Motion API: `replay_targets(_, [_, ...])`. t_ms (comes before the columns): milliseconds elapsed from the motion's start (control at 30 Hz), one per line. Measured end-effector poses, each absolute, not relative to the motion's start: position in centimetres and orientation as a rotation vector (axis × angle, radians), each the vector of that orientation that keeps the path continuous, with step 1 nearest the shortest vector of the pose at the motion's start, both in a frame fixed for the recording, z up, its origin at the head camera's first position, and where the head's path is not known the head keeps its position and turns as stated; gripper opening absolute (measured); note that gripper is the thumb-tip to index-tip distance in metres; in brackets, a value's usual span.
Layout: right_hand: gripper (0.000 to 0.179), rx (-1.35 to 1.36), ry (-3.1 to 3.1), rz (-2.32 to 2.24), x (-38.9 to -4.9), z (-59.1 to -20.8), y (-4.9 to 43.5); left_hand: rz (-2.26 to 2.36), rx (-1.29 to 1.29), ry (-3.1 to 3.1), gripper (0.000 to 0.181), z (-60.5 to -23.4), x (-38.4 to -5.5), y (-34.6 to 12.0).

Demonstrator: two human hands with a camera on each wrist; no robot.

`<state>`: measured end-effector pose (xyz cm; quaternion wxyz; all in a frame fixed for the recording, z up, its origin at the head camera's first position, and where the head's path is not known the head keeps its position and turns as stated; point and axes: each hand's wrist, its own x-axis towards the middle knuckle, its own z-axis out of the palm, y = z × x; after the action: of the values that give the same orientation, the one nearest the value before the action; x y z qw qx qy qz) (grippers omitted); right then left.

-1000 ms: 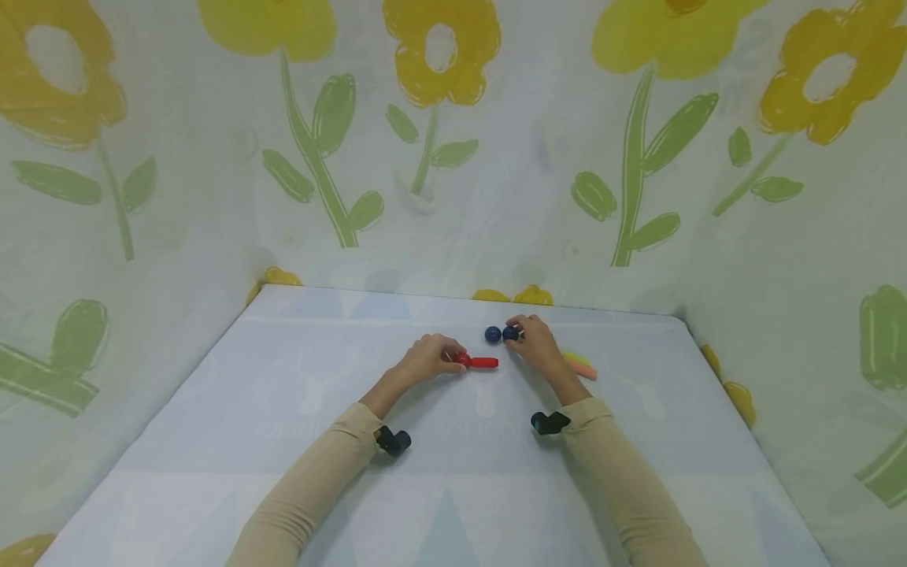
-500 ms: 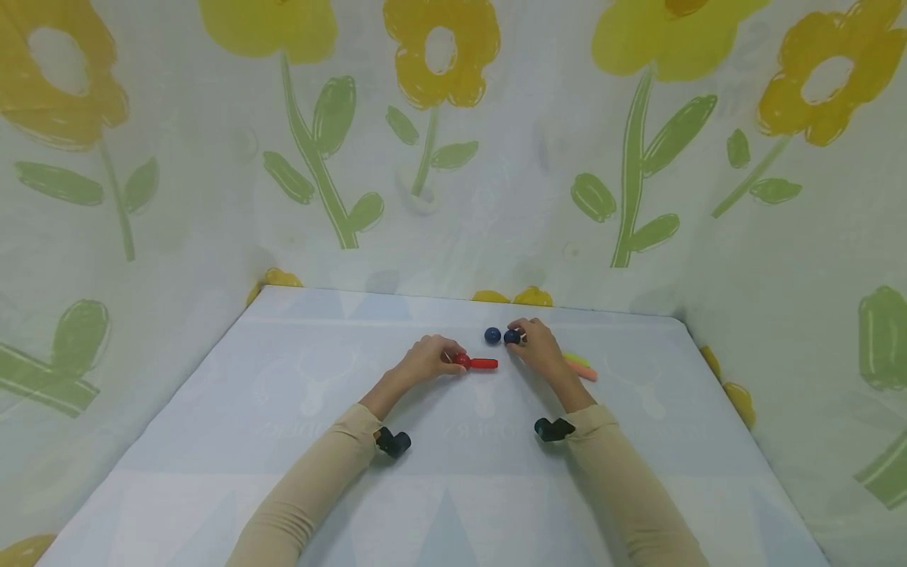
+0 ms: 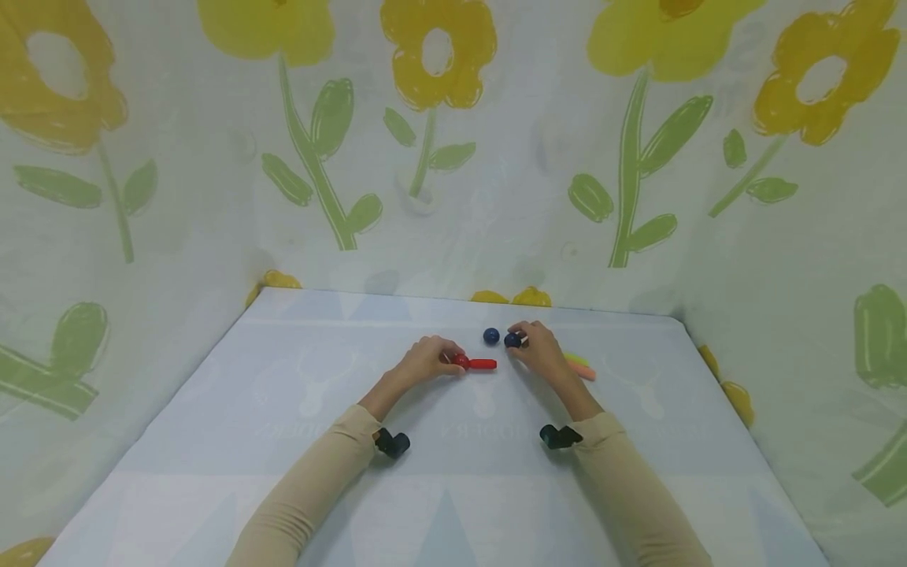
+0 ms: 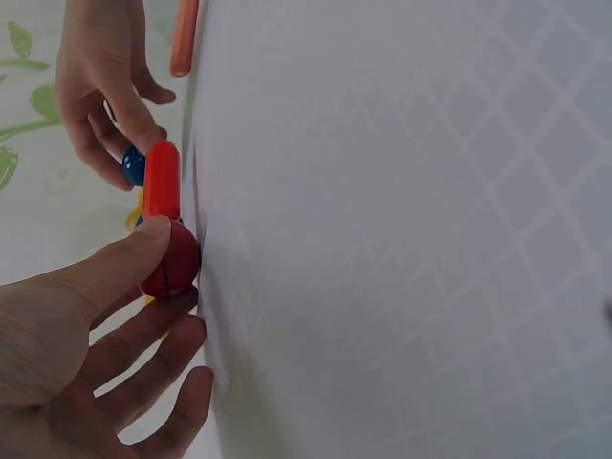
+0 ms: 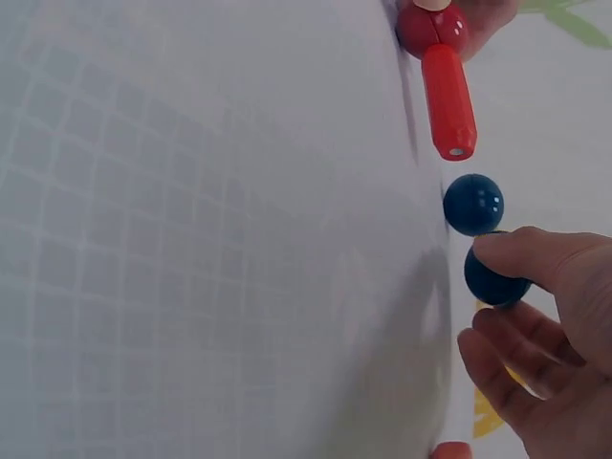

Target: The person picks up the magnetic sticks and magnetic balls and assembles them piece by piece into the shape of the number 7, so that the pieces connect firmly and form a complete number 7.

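My left hand (image 3: 428,358) pinches a red ball (image 3: 462,361) between thumb and fingertips. From the ball's right side sticks out a short red handle (image 3: 484,364); a seam line shows on the ball in the left wrist view. With thumb and fingers, my right hand (image 3: 542,350) holds a dark blue ball (image 5: 490,273), partly covered by the thumb. Just left of it lies a second dark blue ball (image 3: 491,336), which no hand touches. Whether the held blue ball is clear of the table cannot be told.
Beside the right wrist lie an orange stick (image 3: 584,369) and a yellow-green stick (image 3: 575,359), both partly hidden by the forearm. The white table (image 3: 340,488) ends at a wall cloth (image 3: 496,173) printed with flowers, behind and along the sides.
My right hand has drawn the held blue ball slightly toward me and right, widening the gap to the other blue ball. The left hand has stayed nearly still with the red ball.
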<state>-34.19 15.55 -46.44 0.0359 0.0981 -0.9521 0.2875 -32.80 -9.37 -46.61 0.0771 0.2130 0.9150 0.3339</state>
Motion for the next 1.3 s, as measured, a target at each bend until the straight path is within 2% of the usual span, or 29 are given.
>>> replay_targets(1300, [0.037, 0.419, -2.968, 0.837, -31.6, -46.5, 16.1, 1.012, 0.619, 2.732, 0.036, -46.8, -32.9, -9.4])
